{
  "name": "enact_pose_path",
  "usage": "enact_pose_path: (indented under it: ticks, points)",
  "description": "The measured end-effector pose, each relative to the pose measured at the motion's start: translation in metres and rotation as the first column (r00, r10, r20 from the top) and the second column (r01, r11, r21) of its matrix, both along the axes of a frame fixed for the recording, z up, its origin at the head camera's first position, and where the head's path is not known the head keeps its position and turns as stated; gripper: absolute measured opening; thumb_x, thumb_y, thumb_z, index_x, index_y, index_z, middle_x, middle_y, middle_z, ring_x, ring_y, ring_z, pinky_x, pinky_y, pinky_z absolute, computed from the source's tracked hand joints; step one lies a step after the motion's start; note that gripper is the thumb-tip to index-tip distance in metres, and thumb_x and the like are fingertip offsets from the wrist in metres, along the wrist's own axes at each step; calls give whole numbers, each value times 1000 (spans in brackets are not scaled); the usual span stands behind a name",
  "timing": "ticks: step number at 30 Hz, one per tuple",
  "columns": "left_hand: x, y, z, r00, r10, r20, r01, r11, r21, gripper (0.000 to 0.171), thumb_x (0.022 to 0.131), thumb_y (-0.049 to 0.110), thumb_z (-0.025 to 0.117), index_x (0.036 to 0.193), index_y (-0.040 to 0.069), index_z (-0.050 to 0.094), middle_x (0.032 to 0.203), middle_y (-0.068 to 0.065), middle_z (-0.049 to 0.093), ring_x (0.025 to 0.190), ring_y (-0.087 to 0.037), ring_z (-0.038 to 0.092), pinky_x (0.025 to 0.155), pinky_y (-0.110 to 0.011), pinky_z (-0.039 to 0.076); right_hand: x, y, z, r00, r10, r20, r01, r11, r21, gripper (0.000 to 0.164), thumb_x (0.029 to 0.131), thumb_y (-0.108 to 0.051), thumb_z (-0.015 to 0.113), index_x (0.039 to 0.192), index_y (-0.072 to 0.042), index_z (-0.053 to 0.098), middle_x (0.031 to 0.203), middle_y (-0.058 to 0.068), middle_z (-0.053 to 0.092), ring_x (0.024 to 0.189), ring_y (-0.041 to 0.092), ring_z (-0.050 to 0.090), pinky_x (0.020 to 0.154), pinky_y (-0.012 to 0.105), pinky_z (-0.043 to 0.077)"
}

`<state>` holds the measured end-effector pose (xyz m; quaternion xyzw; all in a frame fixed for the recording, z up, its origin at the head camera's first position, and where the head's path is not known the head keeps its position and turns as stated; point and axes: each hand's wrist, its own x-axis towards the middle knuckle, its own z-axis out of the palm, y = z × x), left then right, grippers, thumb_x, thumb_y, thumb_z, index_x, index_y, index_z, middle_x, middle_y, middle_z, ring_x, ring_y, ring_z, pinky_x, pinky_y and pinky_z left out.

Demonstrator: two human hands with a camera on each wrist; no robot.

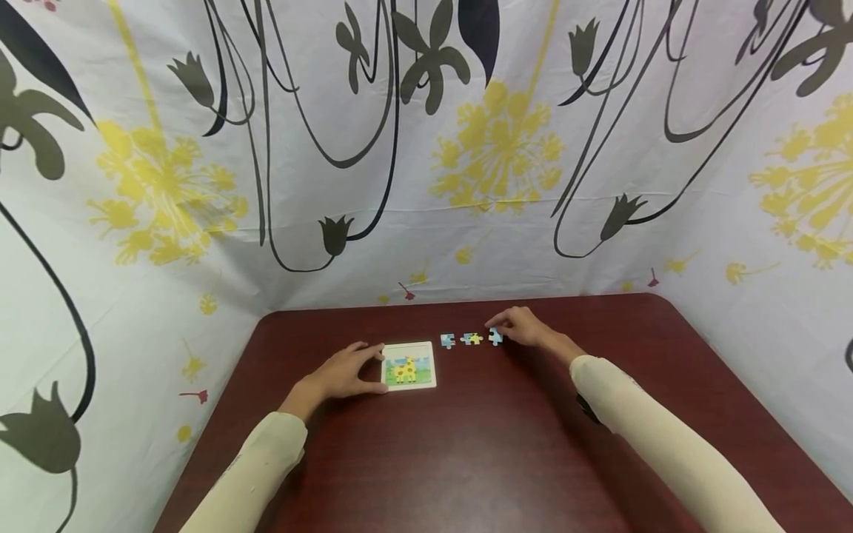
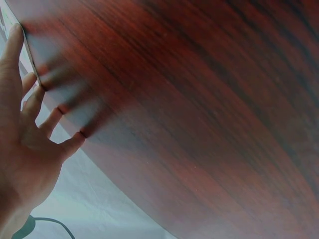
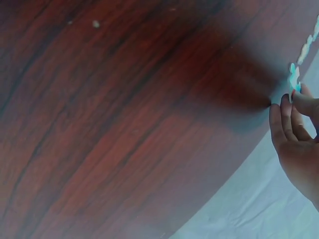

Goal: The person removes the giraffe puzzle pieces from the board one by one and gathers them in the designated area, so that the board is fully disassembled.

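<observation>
A jigsaw puzzle board (image 1: 409, 366) with a pale frame and a yellow giraffe picture lies flat on the table. My left hand (image 1: 340, 370) holds it by its left side, thumb at the near corner and a fingertip at the far one. In the left wrist view, the thumb meets the board's edge (image 2: 28, 57) and the outer fingers touch the tabletop. To the right, my right hand (image 1: 523, 326) pinches a blue-and-white puzzle piece (image 1: 495, 337) between thumb and fingers. That piece (image 3: 293, 74) shows at the fingertips in the right wrist view.
Two more loose pieces, one blue and white (image 1: 448, 340) and one with yellow (image 1: 472, 338), lie in a row between the board and my right hand. The dark red-brown table (image 1: 426, 459) has rounded far corners. A flower-patterned white cloth (image 1: 400, 185) hangs behind it.
</observation>
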<state>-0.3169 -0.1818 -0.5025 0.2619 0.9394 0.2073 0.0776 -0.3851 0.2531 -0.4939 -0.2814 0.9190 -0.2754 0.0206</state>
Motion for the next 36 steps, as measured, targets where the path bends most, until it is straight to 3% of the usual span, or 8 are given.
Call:
enact_pose_path:
  ticks: [3, 9, 14, 23, 36]
  points:
    - [0, 0, 0, 1000, -1, 0, 1, 1000, -5, 86, 86, 63, 77, 155, 19, 50, 156, -3, 51, 153, -37, 30, 116, -65, 32, 0, 0, -3, 1000, 3, -27, -3, 1000, 15, 26, 101, 3, 61, 122, 0, 75, 121, 19, 73, 99, 30, 73, 76, 38, 58]
    - [-1, 1, 0, 1000, -2, -5, 2, 1000, -3, 86, 86, 63, 77, 155, 20, 50, 155, -2, 52, 153, -38, 30, 116, -65, 32, 0, -5, -4, 998, -5, -56, 7, 1000, 25, 26, 101, 5, 61, 120, 0, 77, 117, 18, 75, 67, 17, 57, 64, 31, 45]
    - [-1, 2, -1, 1000, -6, -8, 6, 1000, 1, 84, 86, 62, 78, 154, 19, 52, 153, -1, 53, 152, -38, 32, 116, -65, 32, 4, -7, -5, 998, -18, -58, 20, 999, 34, 25, 99, 6, 62, 118, 0, 77, 115, 15, 75, 78, 16, 64, 67, 30, 49]
    - [0, 0, -2, 1000, 15, 3, -15, 1000, -20, 84, 85, 63, 78, 153, 21, 53, 156, -3, 50, 153, -36, 31, 116, -64, 33, 8, -12, -5, 994, -37, -100, 41, 998, 39, 24, 102, 0, 62, 124, 3, 72, 109, 17, 73, 92, 27, 70, 77, 43, 58]
    - [-1, 1, 0, 1000, 18, 11, -18, 1000, -15, 83, 85, 62, 79, 153, 20, 53, 156, -3, 51, 153, -37, 30, 116, -65, 32, 17, -48, -1, 995, 1, -100, -4, 999, -34, 26, 99, -6, 70, 123, 4, 72, 106, 13, 76, 93, 24, 73, 77, 37, 59]
